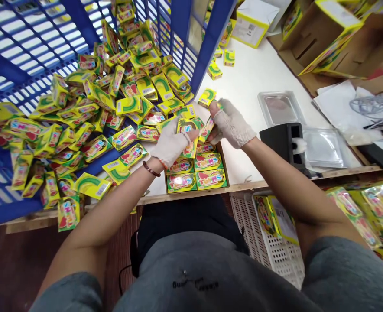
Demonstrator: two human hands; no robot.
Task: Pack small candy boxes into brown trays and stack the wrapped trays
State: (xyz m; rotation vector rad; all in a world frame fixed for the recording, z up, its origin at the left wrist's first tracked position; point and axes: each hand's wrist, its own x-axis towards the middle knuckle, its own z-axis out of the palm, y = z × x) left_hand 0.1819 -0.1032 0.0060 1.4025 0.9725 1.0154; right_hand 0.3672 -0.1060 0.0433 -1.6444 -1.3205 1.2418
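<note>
My left hand (171,143), in a white fingerless glove, is closed on a small yellow-green candy box (188,126) above an open carton (195,171). The carton holds rows of the same boxes, labels up. My right hand (231,123), gloved too, is closed on a second small box (207,130) right beside the first. A large heap of loose candy boxes (90,112) spills out of a tipped blue plastic crate (22,52) on the left, reaching up to my hands.
A black tape dispenser (284,141) stands to the right of my right wrist. Clear plastic trays (279,106) lie behind it. Flat and folded cardboard cartons (328,39) sit at the back right. A white basket (276,242) with packed display boxes stands below the table edge.
</note>
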